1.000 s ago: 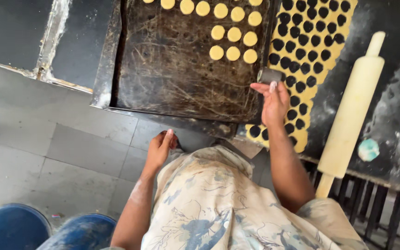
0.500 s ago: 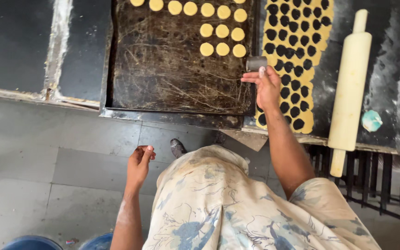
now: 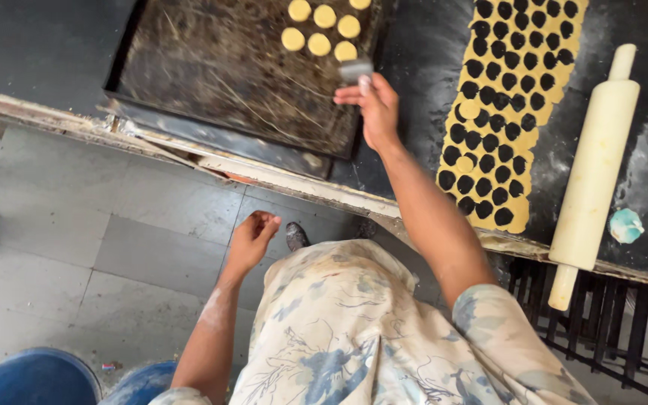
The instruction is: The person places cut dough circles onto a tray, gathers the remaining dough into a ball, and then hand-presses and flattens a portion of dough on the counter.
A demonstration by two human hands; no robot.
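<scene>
Dough sheet [image 3: 523, 90] is mostly punched out; few rounds [image 3: 322, 30] sit on the tray [image 3: 226, 75]. Right hand [image 3: 373, 109] fingers pinch a cutter [image 3: 355, 70]; left hand [image 3: 251, 240] hangs loosely curled, empty.

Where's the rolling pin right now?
In the head view, the rolling pin lies at the right on the dark table, beside the punched dough sheet, its near handle overhanging the edge.

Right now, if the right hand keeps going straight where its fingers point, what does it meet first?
Probably the nearest yellow dough round on the dark baking tray. The right hand points up-left with a small metal cutter at its fingertips; height above the tray is unclear.
</scene>
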